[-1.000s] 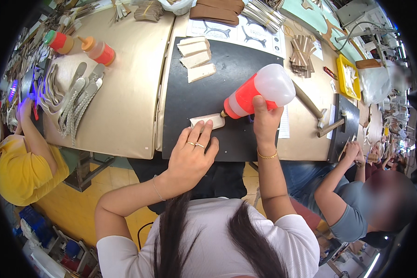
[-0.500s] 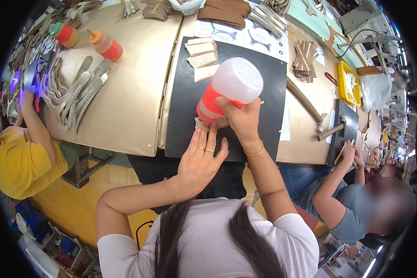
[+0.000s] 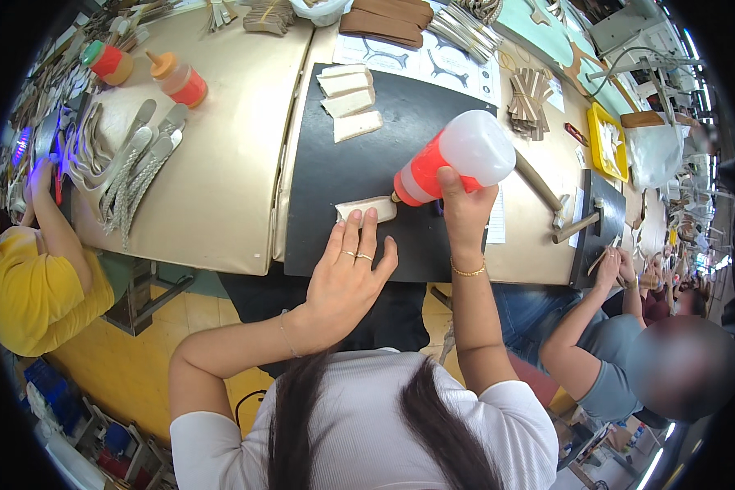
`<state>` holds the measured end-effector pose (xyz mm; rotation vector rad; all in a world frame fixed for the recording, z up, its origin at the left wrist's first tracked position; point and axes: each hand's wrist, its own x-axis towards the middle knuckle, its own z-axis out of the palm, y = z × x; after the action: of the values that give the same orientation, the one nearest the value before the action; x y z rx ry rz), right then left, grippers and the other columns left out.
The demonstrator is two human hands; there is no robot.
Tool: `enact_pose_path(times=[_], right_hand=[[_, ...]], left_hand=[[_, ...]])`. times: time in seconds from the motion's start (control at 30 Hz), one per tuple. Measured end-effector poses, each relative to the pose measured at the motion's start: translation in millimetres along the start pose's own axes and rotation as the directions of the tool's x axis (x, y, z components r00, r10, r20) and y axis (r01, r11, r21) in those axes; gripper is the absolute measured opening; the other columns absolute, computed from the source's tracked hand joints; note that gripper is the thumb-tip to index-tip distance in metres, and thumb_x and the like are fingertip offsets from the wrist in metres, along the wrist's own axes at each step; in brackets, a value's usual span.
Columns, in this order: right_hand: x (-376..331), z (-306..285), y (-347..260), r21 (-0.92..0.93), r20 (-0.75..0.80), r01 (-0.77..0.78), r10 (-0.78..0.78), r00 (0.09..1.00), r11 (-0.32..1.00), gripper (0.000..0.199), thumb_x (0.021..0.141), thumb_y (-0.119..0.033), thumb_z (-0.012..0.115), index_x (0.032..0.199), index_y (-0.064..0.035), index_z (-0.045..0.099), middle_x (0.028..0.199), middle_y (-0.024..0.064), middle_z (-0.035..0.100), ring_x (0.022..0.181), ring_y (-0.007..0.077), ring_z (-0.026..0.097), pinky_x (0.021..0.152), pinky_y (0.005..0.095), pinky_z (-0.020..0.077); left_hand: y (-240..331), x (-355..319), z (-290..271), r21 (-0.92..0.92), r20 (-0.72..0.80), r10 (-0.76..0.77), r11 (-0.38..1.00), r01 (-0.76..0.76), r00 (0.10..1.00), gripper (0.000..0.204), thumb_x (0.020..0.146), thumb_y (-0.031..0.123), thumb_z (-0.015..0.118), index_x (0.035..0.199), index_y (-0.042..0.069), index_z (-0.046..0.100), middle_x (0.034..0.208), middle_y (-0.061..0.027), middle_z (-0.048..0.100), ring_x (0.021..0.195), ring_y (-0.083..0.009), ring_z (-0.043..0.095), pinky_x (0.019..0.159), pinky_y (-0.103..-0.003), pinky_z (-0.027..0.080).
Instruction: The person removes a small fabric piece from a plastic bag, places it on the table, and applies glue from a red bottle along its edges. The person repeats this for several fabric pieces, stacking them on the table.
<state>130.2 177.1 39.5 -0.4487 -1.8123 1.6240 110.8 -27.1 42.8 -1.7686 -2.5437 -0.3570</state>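
Observation:
My right hand (image 3: 470, 211) is wrapped round a translucent squeeze bottle (image 3: 434, 163) with a red band, tilted with its base up to the right. The bottle's narrow tip points down to the left, at the right end of a small pale rectangular piece (image 3: 354, 210); whether it touches is too small to tell. Stretched out, the fingers of my left hand (image 3: 343, 273) rest on that piece's near edge. Beneath lies a black mat (image 3: 433, 96). Farther off on it sit several similar pale pieces (image 3: 351, 104).
Left on the table stand an orange-capped bottle (image 3: 180, 80), a green-capped bottle (image 3: 108, 64) and grey braided straps (image 3: 143, 163). To the right lie a hammer (image 3: 580, 224), bundled strips (image 3: 529, 106) and a yellow tray (image 3: 608, 145). People work at both sides.
My right hand has moved the bottle rightward, its tip now at the piece's right end. More of the pale piece shows. My left hand stays nearly in place.

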Motion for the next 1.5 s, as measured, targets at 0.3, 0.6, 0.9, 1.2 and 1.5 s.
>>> enact_pose_path(times=[0.3,0.6,0.9,1.2,1.5], right_hand=[[-22,-10,7,-0.016,-0.001,0.085,-0.085,0.996,0.996,0.048,0.077,-0.025,0.086,0.109,0.0042,0.065,0.1,0.0089,0.071,0.091,0.0169,0.067,0.082,0.0312,0.0529],[-61,-30,36,0.17,-0.212,0.062,-0.025,0.977,0.984,0.068,0.081,-0.037,0.082,0.128,0.0003,0.049,0.123,0.0092,0.058,0.109,0.0199,0.058,0.094,0.0345,0.0487],[-76,-16,28,0.17,-0.136,0.013,0.01,0.991,0.985,0.086,0.078,-0.051,0.076,0.136,-0.0002,0.038,0.124,0.0166,0.058,0.111,0.0343,0.062,0.099,0.0499,0.0503],[-94,2,27,0.296,0.059,-0.171,0.16,0.985,0.94,0.087,0.075,-0.045,0.083,0.136,0.0,0.041,0.128,0.0155,0.06,0.122,0.0284,0.056,0.107,0.0424,0.0431],[-81,9,25,0.333,-0.139,-0.122,0.177,0.974,0.935,0.095,0.075,-0.065,0.071,0.136,-0.0011,0.037,0.126,0.0118,0.053,0.111,0.0318,0.061,0.098,0.0559,0.0515]], left_hand=[[-10,10,-12,-0.079,-0.011,0.013,0.997,-0.014,1.0,0.041,0.081,0.01,0.062,0.121,0.005,0.059,0.129,-0.0269,0.054,0.116,-0.0384,0.056,0.101,-0.048,0.042],[-69,38,-22,-0.506,-0.031,-0.231,0.843,0.184,0.973,0.029,0.083,0.006,0.069,0.11,0.008,0.062,0.107,-0.0084,0.06,0.104,-0.0273,0.056,0.092,-0.038,0.04],[-95,50,-8,-0.543,0.286,-0.265,0.747,0.384,0.921,0.033,0.078,0.017,0.076,0.107,0.009,0.064,0.104,-0.0091,0.06,0.106,-0.0276,0.055,0.095,-0.038,0.039],[-97,49,-4,-0.543,0.286,-0.241,0.757,0.364,0.927,0.028,0.08,0.019,0.075,0.103,0.008,0.065,0.103,-0.0101,0.061,0.106,-0.0292,0.056,0.097,-0.039,0.039],[-94,42,-8,-0.507,0.265,-0.249,0.786,0.354,0.932,0.016,0.083,0.021,0.072,0.093,0.007,0.071,0.099,-0.0089,0.061,0.1,-0.0277,0.056,0.094,-0.037,0.038]])
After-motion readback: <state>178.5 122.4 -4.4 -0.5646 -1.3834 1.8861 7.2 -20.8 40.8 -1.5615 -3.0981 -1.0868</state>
